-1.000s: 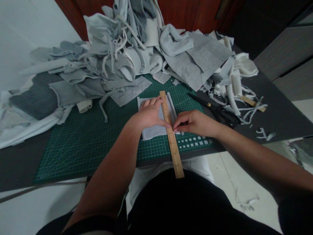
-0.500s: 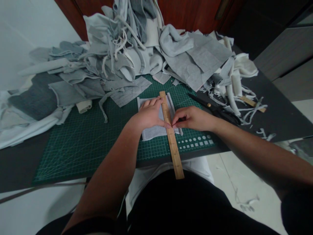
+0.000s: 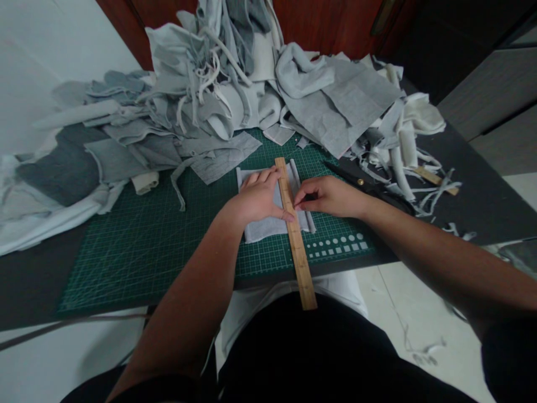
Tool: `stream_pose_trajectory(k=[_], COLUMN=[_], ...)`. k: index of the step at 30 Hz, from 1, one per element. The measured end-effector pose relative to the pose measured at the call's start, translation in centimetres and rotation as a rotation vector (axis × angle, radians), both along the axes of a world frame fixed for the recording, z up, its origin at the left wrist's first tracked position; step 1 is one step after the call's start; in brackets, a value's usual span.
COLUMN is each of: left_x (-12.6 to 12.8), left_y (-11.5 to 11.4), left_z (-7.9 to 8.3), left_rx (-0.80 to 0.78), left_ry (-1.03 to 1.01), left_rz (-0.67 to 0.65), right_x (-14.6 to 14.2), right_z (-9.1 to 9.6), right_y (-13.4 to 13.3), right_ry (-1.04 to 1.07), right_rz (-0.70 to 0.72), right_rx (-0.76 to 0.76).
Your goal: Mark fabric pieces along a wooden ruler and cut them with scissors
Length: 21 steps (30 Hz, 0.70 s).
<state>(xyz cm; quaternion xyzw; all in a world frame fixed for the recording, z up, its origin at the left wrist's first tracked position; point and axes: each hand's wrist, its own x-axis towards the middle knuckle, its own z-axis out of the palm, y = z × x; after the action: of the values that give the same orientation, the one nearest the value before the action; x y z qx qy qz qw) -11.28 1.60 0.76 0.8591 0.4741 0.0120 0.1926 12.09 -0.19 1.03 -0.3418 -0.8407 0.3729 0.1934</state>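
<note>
A light grey piece of fabric (image 3: pixel 265 228) with curled side edges lies on the green cutting mat (image 3: pixel 155 240). Across it runs a wooden ruler (image 3: pixel 298 252), whose near end sticks out past the table edge toward my body. My left hand (image 3: pixel 259 197) lies flat over the fabric, thumb and fingertips pressing on the ruler. At the ruler's right edge, my right hand (image 3: pixel 325 196) is closed in a pinch, its fingertips touching down by the fabric. Whatever sits in that pinch is too small or hidden to make out.
Black scissors (image 3: pixel 369 187) lie to the right, partly under scraps. A big heap of grey and white fabric pieces (image 3: pixel 235 101) covers the table's back. A short wooden strip (image 3: pixel 436 180) lies among cut strips at the right. The dark table's front edge (image 3: pixel 344 266) runs close to my body.
My right hand has slid a little up along the ruler's edge, away from my body. My left hand, the ruler and the fabric have stayed in place.
</note>
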Motion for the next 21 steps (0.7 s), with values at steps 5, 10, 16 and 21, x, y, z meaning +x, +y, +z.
stream_pose_trajectory(k=[5, 10, 16, 21], left_x=[0.0, 0.1, -0.1, -0.1], left_y=[-0.2, -0.2, -0.2, -0.1], left_z=[0.3, 0.4, 0.1, 0.1], left_rx=[0.002, 0.001, 0.006, 0.008], left_ry=[0.014, 0.006, -0.019, -0.025], left_rz=[0.013, 0.005, 0.001, -0.006], right_x=[0.0, -0.1, -0.1, 0.0], right_z=[-0.2, -0.1, 0.0, -0.4], right_y=[0.8, 1.7, 2.6, 3.2], right_ry=[-0.01, 0.011, 0.0, -0.001], right_rz=[0.007, 0.002, -0.007, -0.02], right_rx=[0.013, 0.017, -0.001, 0.009])
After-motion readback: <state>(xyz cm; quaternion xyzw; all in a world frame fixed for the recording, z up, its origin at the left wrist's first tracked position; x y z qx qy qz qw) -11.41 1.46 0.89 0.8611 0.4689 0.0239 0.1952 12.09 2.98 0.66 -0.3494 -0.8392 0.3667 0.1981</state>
